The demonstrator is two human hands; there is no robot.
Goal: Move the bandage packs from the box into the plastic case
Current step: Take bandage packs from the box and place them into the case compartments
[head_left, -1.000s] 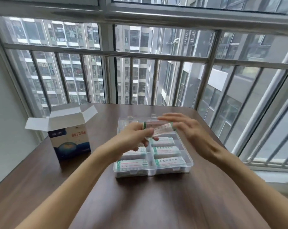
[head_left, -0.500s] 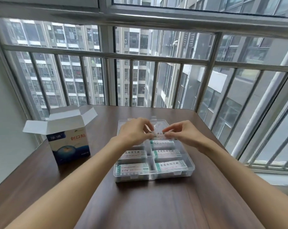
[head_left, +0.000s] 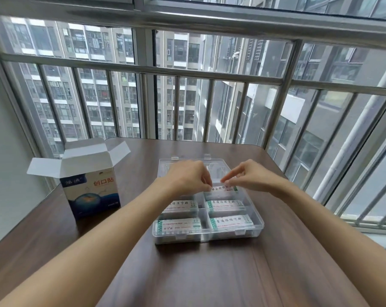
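Dark wood-grain worktop point(head_left: 209, 273), both bare forearms reaching in from the near edge.

Clear plastic case point(head_left: 259, 228) sits mid-worktop, lid folded back flat at the far side. Divided into compartments, two columns. Near row: one bandage pack in the near-left cell point(head_left: 178, 226), one in the near-right cell point(head_left: 231, 222). Middle row: a pack left point(head_left: 181, 206), partly covered by the left forearm, and a pack right point(head_left: 225, 206). All white with green end bands and printed text, lying flat.

Far-right cell: another pack point(head_left: 223, 189), low over or in the cell; cannot tell if it rests on the bottom. Left hand point(head_left: 187, 177) fingers curled, thumb and fingertips pinching the pack's left end. Right hand point(head_left: 247, 176) fingers bent down, fingertips pinching the pack's right end. Hands are close together, not touching each other.

Left of the case, well apart: cardboard box point(head_left: 92, 191), upright, blue and white with red characters, top flaps spread open. Contents not visible.

Beyond the worktop: metal window railing point(head_left: 187, 72), then high-rise apartment blocks point(head_left: 94, 85) outside.
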